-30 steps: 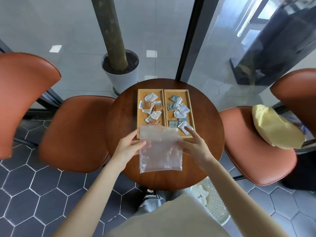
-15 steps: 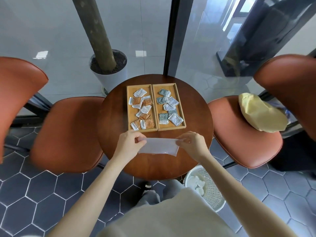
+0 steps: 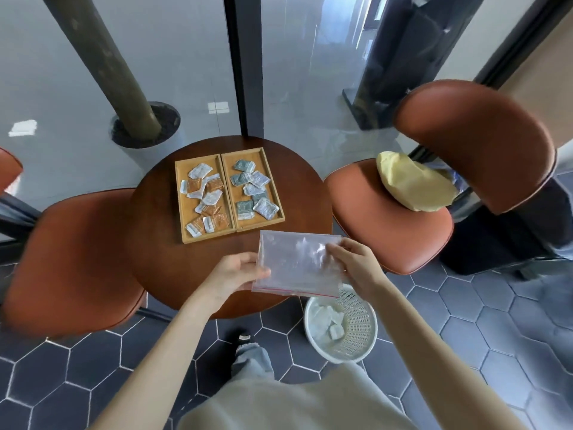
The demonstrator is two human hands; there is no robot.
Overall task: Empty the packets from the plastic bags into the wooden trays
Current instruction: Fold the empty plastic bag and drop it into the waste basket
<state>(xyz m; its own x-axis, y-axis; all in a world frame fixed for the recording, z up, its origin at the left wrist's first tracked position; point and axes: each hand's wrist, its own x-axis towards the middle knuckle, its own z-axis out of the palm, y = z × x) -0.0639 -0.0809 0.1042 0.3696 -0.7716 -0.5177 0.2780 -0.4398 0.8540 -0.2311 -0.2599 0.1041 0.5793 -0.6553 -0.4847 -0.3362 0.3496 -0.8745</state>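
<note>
Both hands hold an empty clear plastic bag (image 3: 297,265) flat above the near right edge of the round wooden table (image 3: 161,249). My left hand (image 3: 237,273) pinches its left edge and my right hand (image 3: 353,262) grips its right side. Two wooden trays lie side by side on the table beyond the bag. The left tray (image 3: 181,212) holds several white and orange packets (image 3: 210,197). The right tray (image 3: 269,178) holds several grey-green and white packets (image 3: 251,187).
A white mesh basket (image 3: 359,324) with crumpled plastic stands on the tiled floor under the bag's right end. Brown chairs flank the table at left (image 3: 74,256) and right (image 3: 387,212); a yellow bundle (image 3: 412,181) lies on the right one. A potted trunk (image 3: 145,125) stands behind.
The bag was turned from hanging upright to flat and carried to the right, from the table's middle to its right edge above the basket. The view swung right.
</note>
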